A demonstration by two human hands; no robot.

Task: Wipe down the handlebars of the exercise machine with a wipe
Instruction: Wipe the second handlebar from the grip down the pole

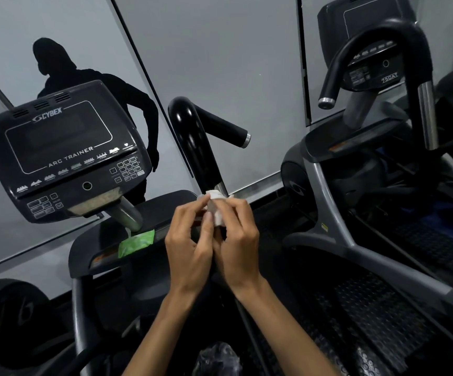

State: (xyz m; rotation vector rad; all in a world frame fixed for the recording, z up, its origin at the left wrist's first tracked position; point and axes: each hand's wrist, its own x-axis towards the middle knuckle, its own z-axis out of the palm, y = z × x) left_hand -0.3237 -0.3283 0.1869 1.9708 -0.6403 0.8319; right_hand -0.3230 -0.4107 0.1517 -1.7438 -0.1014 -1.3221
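Console (62,150) marked CYBEX, ARC TRAINER; right of it, glossy black handlebar (192,142), below which left hand (190,245) and right hand (237,240) pinch a crumpled white wipe (215,206).

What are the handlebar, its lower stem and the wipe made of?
Handlebar: glossy black, probably plastic or coated rubber; it shows bright streak reflections. Lower stem: bare brushed metal by its silver sheen. Wipe: thin white nonwoven or paper, crumpled between left hand and right hand.

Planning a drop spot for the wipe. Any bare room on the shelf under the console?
Bare shelf between the green packet and the handlebar base. Crowded left: packet and console post. Both hands, left and right, hold the wipe in front.
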